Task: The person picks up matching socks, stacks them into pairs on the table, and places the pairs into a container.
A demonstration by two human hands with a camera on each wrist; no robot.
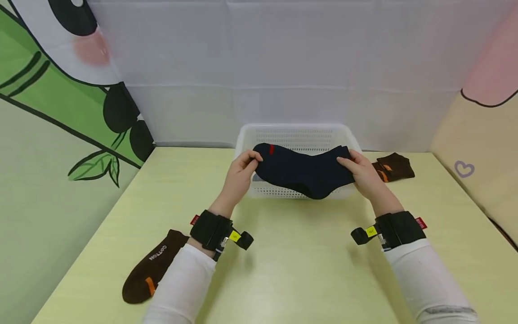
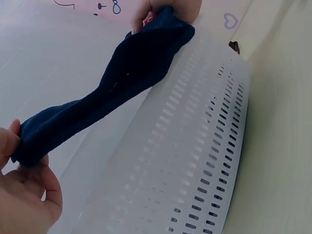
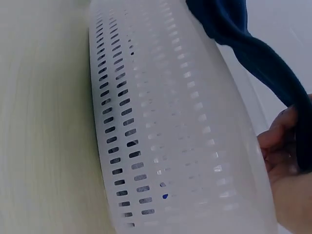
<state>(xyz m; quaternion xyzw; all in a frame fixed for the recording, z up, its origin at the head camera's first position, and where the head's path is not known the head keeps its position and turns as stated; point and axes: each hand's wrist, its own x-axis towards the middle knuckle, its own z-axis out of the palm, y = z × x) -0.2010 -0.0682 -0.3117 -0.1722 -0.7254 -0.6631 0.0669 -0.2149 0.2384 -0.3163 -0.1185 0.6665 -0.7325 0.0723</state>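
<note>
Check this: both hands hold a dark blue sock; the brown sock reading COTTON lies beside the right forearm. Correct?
Not quite: the head view shows the brown sock beside the left forearm. The left hand and right hand hold the dark blue sock.

Yel tbl [image 1: 307, 270]; purple heart [image 1: 464, 169] on R wall [image 1: 485, 139]; leaf [image 1: 93, 166] L.

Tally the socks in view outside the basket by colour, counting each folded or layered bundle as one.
Brown: 2 (flat sock at left, folded sock at right)
Dark blue: 1 (dark blue sock, held in the left hand and right hand)
Total: 3
</note>
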